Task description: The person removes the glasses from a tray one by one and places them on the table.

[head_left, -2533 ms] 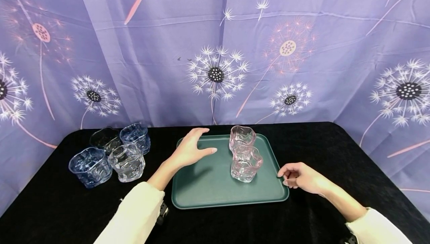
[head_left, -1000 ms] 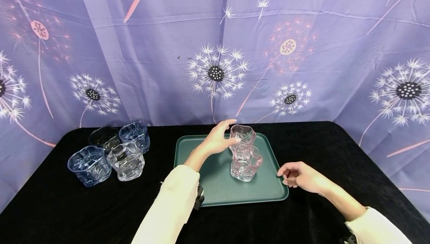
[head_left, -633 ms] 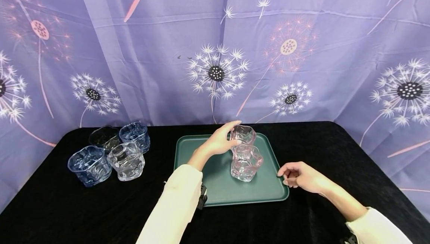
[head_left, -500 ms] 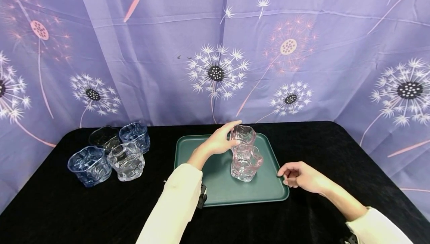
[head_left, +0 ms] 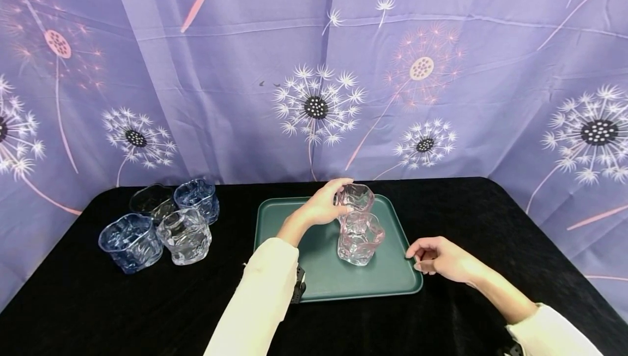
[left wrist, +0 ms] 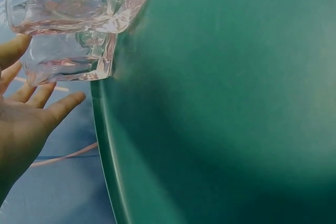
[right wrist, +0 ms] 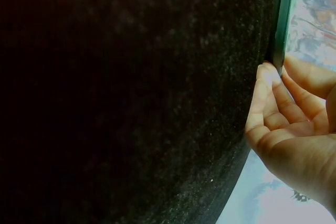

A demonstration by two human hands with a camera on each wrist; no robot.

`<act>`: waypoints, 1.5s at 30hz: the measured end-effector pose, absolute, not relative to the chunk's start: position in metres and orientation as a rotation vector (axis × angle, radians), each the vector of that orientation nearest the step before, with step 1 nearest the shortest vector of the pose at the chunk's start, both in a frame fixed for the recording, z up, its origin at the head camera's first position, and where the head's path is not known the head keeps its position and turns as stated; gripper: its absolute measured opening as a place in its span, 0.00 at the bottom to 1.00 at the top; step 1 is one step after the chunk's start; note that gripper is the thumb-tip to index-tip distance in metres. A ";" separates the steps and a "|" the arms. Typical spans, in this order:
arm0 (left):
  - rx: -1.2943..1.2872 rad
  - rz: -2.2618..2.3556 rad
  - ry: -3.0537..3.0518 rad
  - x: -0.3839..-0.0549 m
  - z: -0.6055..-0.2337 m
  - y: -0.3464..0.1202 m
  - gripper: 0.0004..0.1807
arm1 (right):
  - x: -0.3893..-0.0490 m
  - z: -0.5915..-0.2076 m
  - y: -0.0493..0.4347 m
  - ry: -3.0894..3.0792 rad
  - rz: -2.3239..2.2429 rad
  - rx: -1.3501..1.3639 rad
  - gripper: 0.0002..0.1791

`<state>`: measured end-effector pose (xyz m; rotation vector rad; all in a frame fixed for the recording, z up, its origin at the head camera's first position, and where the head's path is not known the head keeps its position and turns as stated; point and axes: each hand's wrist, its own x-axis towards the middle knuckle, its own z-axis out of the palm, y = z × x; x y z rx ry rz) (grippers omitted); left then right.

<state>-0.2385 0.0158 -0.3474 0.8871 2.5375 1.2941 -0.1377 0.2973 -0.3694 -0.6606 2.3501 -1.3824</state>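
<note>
At the lower centre of the head view, a green tray (head_left: pixel 319 277) bears a rear pink glass tumbler (head_left: pixel 358 195) and a front pink glass tumbler (head_left: pixel 360 244), both upright. The left hand (head_left: pixel 321 204) holds the rear one between parted thumb and fingers; how firmly, I cannot tell. Near the tray's lower right corner, the right hand (head_left: pixel 439 259) pinches the rim, fingers nearly closed. Toward the left, four blue and clear tumblers (head_left: pixel 185 239) stand on the black tabletop (head_left: pixel 490 225).
</note>
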 end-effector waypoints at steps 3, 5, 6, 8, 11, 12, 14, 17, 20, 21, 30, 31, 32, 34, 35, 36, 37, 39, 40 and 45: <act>0.890 1.340 2.542 -0.238 -0.348 0.016 0.32 | -0.137 -0.369 0.297 2.359 -1.372 -0.649 0.09; 0.890 1.364 2.545 -0.239 -0.348 0.016 0.32 | -0.137 -0.369 0.298 2.364 -1.364 -0.645 0.09; 0.888 1.367 2.546 -0.239 -0.348 0.016 0.32 | -0.137 -0.369 0.298 2.367 -1.360 -0.642 0.09; 0.876 1.366 2.544 -0.239 -0.348 0.015 0.32 | -0.137 -0.369 0.299 2.372 -1.353 -0.644 0.09; 0.854 1.352 2.529 -0.239 -0.349 0.015 0.33 | -0.137 -0.370 0.300 2.371 -1.353 -0.647 0.08; 0.851 1.348 2.527 -0.239 -0.349 0.015 0.34 | -0.137 -0.370 0.300 2.371 -1.352 -0.645 0.08; 0.839 1.353 2.528 -0.239 -0.349 0.015 0.35 | -0.137 -0.370 0.300 2.369 -1.355 -0.644 0.08; 0.828 1.373 2.544 -0.239 -0.352 0.015 0.34 | -0.136 -0.370 0.301 2.368 -1.357 -0.642 0.08; 0.817 1.399 2.574 -0.238 -0.354 0.014 0.34 | -0.136 -0.370 0.300 2.367 -1.360 -0.646 0.08; 0.817 1.405 2.584 -0.238 -0.355 0.013 0.34 | -0.135 -0.370 0.300 2.367 -1.359 -0.648 0.08; 0.809 1.492 2.625 -0.235 -0.356 0.007 0.34 | -0.137 -0.370 0.299 2.368 -1.362 -0.663 0.08; 0.809 1.495 2.631 -0.235 -0.356 0.007 0.34 | -0.137 -0.370 0.299 2.370 -1.361 -0.664 0.08; 0.811 1.496 2.643 -0.235 -0.356 0.006 0.34 | -0.137 -0.370 0.299 2.372 -1.360 -0.666 0.08; 0.798 1.506 2.654 -0.234 -0.356 0.004 0.34 | -0.137 -0.370 0.299 2.373 -1.361 -0.670 0.08; 0.790 1.510 2.663 -0.234 -0.357 0.003 0.34 | -0.137 -0.370 0.299 2.372 -1.362 -0.671 0.08; 0.782 1.512 2.674 -0.234 -0.357 0.002 0.34 | -0.138 -0.371 0.299 2.370 -1.364 -0.673 0.08; 0.775 1.514 2.687 -0.233 -0.357 0.001 0.34 | -0.138 -0.371 0.299 2.366 -1.368 -0.674 0.08; 0.759 1.514 2.711 -0.232 -0.358 -0.001 0.34 | -0.138 -0.371 0.299 2.359 -1.374 -0.673 0.08; 0.756 1.516 2.721 -0.232 -0.359 -0.002 0.33 | -0.138 -0.371 0.299 2.357 -1.376 -0.673 0.08; 0.741 1.498 2.751 -0.229 -0.358 -0.009 0.33 | -0.138 -0.372 0.299 2.359 -1.368 -0.663 0.08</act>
